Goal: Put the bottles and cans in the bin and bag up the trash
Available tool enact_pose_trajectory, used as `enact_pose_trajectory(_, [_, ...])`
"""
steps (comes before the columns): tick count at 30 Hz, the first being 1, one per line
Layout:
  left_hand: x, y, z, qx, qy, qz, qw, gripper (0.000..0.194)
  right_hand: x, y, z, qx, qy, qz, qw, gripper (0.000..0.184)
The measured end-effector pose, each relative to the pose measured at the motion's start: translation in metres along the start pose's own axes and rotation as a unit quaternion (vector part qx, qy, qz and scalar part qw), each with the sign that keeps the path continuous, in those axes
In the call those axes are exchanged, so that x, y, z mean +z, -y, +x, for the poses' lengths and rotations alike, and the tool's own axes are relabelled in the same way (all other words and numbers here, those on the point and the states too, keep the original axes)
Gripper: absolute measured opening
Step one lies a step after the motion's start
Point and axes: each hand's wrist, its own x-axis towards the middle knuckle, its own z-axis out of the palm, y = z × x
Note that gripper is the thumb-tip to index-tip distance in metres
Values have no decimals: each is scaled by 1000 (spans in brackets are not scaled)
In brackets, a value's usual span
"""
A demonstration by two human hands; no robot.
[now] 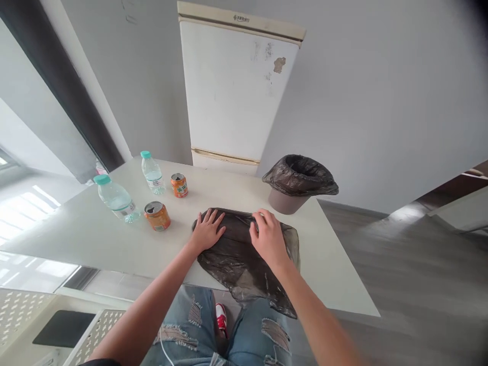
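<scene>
A black plastic garbage bag [244, 259] lies spread on the white table in front of me, its lower part hanging over the near edge towards my jeans. My left hand [208, 231] rests flat on the bag's upper left part with the fingers spread. Over at the upper right part, my right hand [269, 236] has its fingers curled down onto the bag, close to its far edge; the thumb and fingertips appear to grip the plastic there. Beyond my right hand stands a brownish bin [284, 202], lined with another black bag [278, 178] folded over its rim.
Two clear bottles with teal caps, one near [118, 200] and one farther back [151, 172], stand on the left of the white table [324, 264]. Two orange cans [157, 217] are beside them. A white fridge [236, 91] stands behind the table. A cream-coloured basket [23, 315] is at lower left.
</scene>
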Motion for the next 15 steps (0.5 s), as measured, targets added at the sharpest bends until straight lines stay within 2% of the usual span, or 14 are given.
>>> enact_pose_trajectory(2, [-1, 0, 0, 2, 2, 8, 1000, 59, 14, 23, 24, -26, 47, 9, 998, 46])
enact_pose_trajectory(4, [-2, 0, 0, 1, 4, 14, 1000, 58, 41, 33, 40, -9, 107, 6, 994, 53])
enact_pose_trajectory(7, [-4, 0, 0, -4, 5, 9, 1000, 57, 83, 21, 43, 33, 178, 9, 983, 61])
enact_pose_trajectory(9, [-4, 0, 0, -3, 5, 6, 1000, 58, 97, 0, 34, 35, 196, 10, 980, 61])
enact_pose_trajectory(11, [-3, 0, 1, -2, 4, 8, 1000, 60, 97, -24, 23, 34, 205, 1, 978, 61])
enact_pose_trajectory(15, [-3, 0, 1, -5, 2, 1, 1000, 59, 78, -73, 3, 39, 220, -36, 974, 65])
